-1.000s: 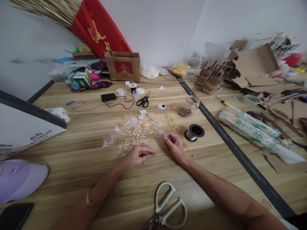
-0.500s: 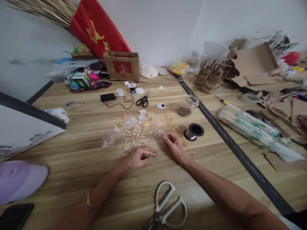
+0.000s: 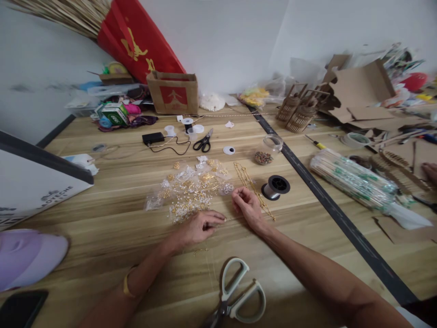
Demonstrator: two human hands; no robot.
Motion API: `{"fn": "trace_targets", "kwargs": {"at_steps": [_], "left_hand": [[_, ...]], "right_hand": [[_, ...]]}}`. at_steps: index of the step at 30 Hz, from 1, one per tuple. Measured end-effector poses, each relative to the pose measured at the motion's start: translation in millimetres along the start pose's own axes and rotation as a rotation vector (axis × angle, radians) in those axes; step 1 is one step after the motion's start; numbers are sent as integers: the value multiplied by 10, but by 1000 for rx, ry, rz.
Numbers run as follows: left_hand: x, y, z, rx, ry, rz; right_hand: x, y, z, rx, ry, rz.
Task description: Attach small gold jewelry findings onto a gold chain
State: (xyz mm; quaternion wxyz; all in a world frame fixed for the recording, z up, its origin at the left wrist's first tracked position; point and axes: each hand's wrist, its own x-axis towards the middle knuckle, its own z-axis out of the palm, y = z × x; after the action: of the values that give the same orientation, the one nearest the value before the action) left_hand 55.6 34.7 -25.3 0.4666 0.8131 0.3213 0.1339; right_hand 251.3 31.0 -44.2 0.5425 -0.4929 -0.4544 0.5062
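My left hand (image 3: 202, 224) is closed, with a tiny bead (image 3: 225, 219) at its fingertips, just below a pile of clear and gold beads (image 3: 191, 193). To its right, my right hand (image 3: 246, 203) is pinched; what its fingertips hold is too small to make out. A thin clear thread seems to run between the hands. Gold chains (image 3: 249, 182) lie beyond and beside my right hand, next to a black spool of clear line (image 3: 276, 187). A short gold chain (image 3: 201, 251) rests below my left hand.
White-handled scissors (image 3: 235, 296) lie open near the front edge. Farther back are black scissors (image 3: 204, 142) and a jar of beads (image 3: 263, 157). Wrapped sticks (image 3: 353, 180) lie right of a dark strip (image 3: 321, 198). Another person's hand (image 3: 429, 171) shows at the far right.
The fingers of my left hand have drawn closer together and shifted slightly right with the bead. My right hand has barely moved.
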Motion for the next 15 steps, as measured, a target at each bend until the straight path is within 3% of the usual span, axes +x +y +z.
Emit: {"fn": "trace_targets", "kwargs": {"at_steps": [8,15], "left_hand": [[-47,133,-25,121,-98,61],[-48,82,2,174,-41,76]], "right_hand": [[6,21,-15,-4,-15,-15],[0,30,-11,-25,-28,-7]]}}
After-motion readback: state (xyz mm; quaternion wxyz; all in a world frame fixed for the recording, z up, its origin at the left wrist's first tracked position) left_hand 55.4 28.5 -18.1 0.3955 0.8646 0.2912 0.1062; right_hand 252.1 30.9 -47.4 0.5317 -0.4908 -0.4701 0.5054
